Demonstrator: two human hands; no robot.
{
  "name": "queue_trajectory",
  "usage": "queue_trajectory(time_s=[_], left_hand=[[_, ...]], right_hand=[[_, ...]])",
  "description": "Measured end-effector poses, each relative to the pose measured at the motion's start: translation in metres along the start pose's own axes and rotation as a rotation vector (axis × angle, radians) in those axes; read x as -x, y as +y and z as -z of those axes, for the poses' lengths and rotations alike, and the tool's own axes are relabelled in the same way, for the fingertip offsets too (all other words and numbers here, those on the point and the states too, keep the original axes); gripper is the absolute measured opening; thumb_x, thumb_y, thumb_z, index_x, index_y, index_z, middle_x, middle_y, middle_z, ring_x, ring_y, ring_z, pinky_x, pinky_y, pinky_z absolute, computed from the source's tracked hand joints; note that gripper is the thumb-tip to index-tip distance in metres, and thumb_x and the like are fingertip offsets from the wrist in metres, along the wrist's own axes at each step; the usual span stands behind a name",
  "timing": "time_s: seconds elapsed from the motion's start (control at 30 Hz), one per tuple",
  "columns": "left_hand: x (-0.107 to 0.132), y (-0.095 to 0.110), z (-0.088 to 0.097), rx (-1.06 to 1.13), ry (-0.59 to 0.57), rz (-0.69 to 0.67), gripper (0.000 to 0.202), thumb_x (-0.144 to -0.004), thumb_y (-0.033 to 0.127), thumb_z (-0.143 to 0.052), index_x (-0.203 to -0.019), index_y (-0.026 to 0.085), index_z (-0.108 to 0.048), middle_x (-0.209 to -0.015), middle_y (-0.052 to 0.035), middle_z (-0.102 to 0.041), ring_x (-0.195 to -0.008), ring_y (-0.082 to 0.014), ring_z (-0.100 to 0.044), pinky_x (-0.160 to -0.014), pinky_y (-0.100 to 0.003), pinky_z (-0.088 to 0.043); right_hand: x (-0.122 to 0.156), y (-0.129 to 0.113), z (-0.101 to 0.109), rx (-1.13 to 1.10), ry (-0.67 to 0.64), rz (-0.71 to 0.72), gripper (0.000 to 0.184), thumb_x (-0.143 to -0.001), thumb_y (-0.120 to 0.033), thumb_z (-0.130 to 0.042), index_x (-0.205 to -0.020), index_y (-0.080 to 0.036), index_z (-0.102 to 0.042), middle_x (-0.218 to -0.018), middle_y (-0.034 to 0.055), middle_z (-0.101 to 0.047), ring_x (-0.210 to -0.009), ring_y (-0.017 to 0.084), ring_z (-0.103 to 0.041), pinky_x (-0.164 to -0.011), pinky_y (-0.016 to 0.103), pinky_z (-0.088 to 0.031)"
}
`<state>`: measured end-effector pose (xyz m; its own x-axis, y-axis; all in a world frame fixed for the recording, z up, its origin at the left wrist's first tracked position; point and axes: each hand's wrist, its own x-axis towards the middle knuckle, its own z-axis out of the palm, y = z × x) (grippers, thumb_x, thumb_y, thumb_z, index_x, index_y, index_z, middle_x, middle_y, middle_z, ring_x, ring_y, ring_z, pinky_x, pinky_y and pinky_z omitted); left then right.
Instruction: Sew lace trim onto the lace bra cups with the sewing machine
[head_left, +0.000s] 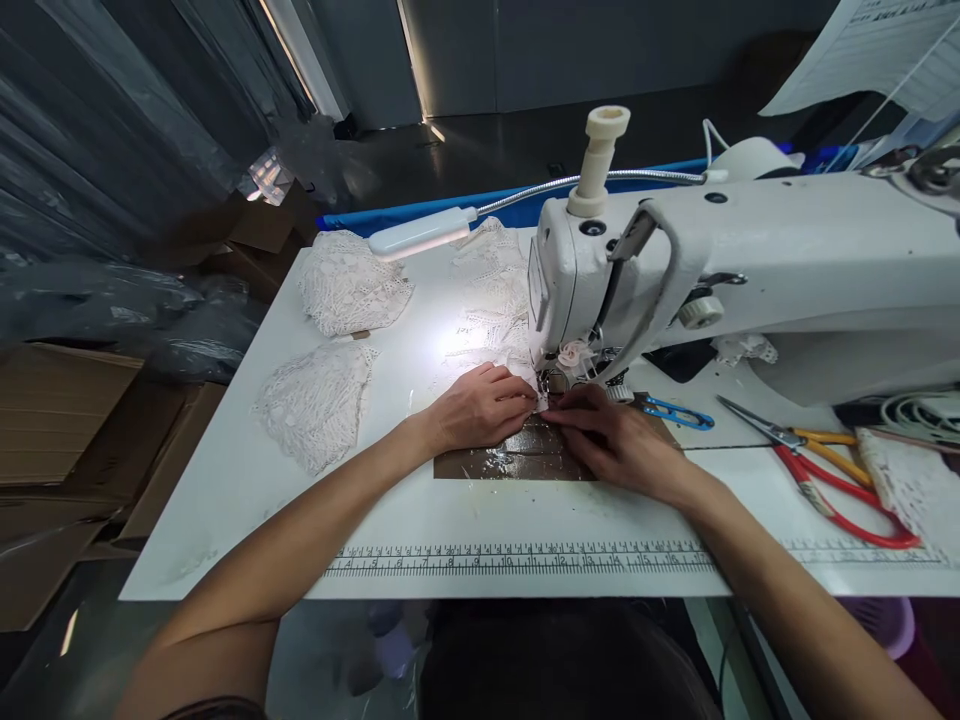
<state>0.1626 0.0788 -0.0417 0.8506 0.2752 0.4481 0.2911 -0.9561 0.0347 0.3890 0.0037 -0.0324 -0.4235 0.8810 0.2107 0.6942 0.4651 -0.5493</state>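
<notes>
My left hand (487,405) lies just left of the sewing machine's (757,260) needle area, fingers closed and bent on the edge of a small white lace piece (542,404). From the right, my right hand (611,440) pinches the same piece close to the presser foot, its fingertips almost meeting those of the left. Most of this piece is hidden by the fingers. Beneath both hands is a brown taped plate (517,455) strewn with thread bits. More white lace (491,290) lies behind my left hand, lit by the lamp (421,232).
Two stacks of lace pieces (319,405) (352,280) lie at left. Blue thread snips (675,411) and red-handled scissors (832,490) lie to the right. A printed ruler (517,562) runs along the front edge. Cardboard boxes (67,410) stand left of the table.
</notes>
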Motion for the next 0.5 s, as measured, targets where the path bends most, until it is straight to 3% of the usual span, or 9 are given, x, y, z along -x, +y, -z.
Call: queue_trajectory(time_s=[0.07,0.13,0.27,0.37,0.5], left_hand=[[0.001,0.0,-0.002,0.012,0.011,0.015,0.012,-0.093,0.02,-0.053,-0.096,0.017,-0.064,-0.101,-0.0032,-0.07,-0.082,-0.015,-0.06,-0.072,-0.031,-0.048],[0.002,0.0,-0.004,0.027,0.017,0.031,0.013,-0.094,0.021,-0.052,-0.095,0.017,-0.064,-0.1,-0.0035,-0.07,-0.081,-0.0148,-0.06,-0.072,-0.031,-0.048],[0.002,0.001,-0.004,0.059,0.018,0.045,0.014,-0.094,0.022,-0.052,-0.094,0.017,-0.065,-0.098,-0.0042,-0.07,-0.081,-0.0143,-0.061,-0.073,-0.03,-0.048],[0.001,0.001,-0.002,0.049,0.028,0.033,0.014,-0.094,0.022,-0.052,-0.094,0.017,-0.065,-0.099,-0.0048,-0.07,-0.082,-0.0146,-0.062,-0.073,-0.031,-0.048],[0.0,0.002,0.0,0.015,0.043,0.004,0.013,-0.094,0.021,-0.054,-0.094,0.015,-0.065,-0.099,-0.0056,-0.07,-0.08,-0.0147,-0.062,-0.073,-0.031,-0.049]], right_hand=[[0.0,0.003,0.018,-0.078,-0.004,-0.054,0.029,-0.092,-0.026,-0.045,-0.108,-0.022,-0.069,-0.099,0.0074,-0.065,-0.081,0.019,-0.064,-0.073,0.034,-0.054],[0.004,0.01,0.038,-0.07,0.041,-0.076,0.027,-0.092,-0.027,-0.046,-0.1,-0.02,-0.07,-0.099,0.0081,-0.066,-0.087,0.022,-0.064,-0.079,0.036,-0.053],[0.022,0.031,0.062,0.114,0.115,-0.143,0.034,-0.092,-0.035,-0.045,-0.115,-0.021,-0.066,-0.11,0.0099,-0.065,-0.095,0.028,-0.063,-0.082,0.041,-0.051],[0.037,0.048,0.056,0.263,0.083,-0.147,0.041,-0.092,-0.043,-0.046,-0.118,-0.017,-0.065,-0.111,0.0128,-0.063,-0.098,0.029,-0.062,-0.083,0.041,-0.051],[0.047,0.061,0.037,0.392,0.114,-0.117,0.044,-0.095,-0.041,-0.041,-0.114,-0.012,-0.067,-0.11,0.0154,-0.062,-0.102,0.03,-0.059,-0.086,0.04,-0.05]])
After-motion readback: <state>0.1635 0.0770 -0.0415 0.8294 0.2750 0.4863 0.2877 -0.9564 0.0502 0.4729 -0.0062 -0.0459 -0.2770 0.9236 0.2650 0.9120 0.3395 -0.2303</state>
